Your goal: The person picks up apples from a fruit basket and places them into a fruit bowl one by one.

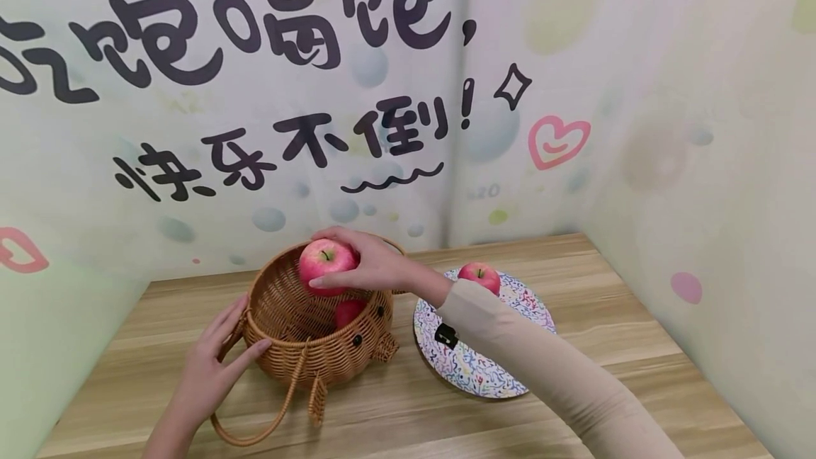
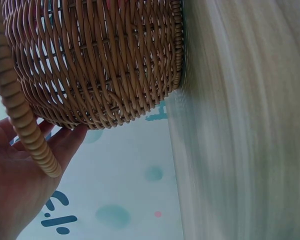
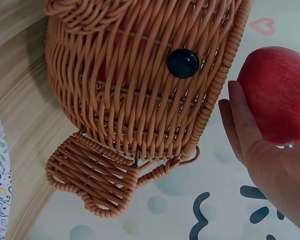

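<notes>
My right hand (image 1: 372, 261) grips a red apple (image 1: 327, 265) over the mouth of a brown wicker basket (image 1: 287, 358). In the right wrist view the held apple (image 3: 277, 95) is beside the basket's rim, with fingers along its side. Inside the basket lies another red apple (image 1: 349, 313), partly hidden by the wall. My left hand (image 1: 213, 363) rests against the basket's left side, thumb and fingers spread. The left wrist view shows its fingertips touching the woven wall (image 2: 100, 65), with the basket's looped handle (image 2: 25, 117) crossing in front of the palm.
Right of the basket lies a round patterned plate (image 1: 440, 367) with a red apple (image 1: 479, 277) on it, partly covered by my right forearm. A small black object (image 1: 446, 336) is at the sleeve. Printed wall panels (image 1: 408, 218) stand behind the wooden table (image 1: 370, 423).
</notes>
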Available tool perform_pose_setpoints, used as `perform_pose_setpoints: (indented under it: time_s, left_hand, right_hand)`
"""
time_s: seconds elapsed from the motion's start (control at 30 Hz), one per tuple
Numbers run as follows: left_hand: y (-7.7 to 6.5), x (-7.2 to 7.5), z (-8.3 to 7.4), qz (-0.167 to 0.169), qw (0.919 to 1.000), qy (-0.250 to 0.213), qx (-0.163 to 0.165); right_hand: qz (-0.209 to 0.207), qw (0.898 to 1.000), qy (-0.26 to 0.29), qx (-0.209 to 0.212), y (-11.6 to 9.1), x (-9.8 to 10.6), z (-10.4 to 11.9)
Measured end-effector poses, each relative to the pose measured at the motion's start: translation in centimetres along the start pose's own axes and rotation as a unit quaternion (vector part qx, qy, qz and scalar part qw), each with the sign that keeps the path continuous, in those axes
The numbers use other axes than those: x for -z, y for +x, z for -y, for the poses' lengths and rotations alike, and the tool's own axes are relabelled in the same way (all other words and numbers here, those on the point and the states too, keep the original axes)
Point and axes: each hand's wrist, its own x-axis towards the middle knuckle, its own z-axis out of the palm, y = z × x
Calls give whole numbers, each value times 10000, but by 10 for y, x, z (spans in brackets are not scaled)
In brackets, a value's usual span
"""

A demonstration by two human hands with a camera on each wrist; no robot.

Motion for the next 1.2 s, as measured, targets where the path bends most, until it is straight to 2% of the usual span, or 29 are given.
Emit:
perform_pose_setpoints:
  time_s: [0.27, 0.43, 1.2]
  left_hand:
    - [0, 0, 0, -13, 10000, -7, 5]
    - [0, 0, 0, -11, 10000, -38, -5]
    - [0, 0, 0, 50, 9999, -94, 8]
  right_hand:
    - [-16, 9995, 283, -103, -5, 3, -2]
    - [-27, 9990, 454, -18, -8, 6, -1]
    - [-157, 9982, 583, 57, -24, 16, -4]
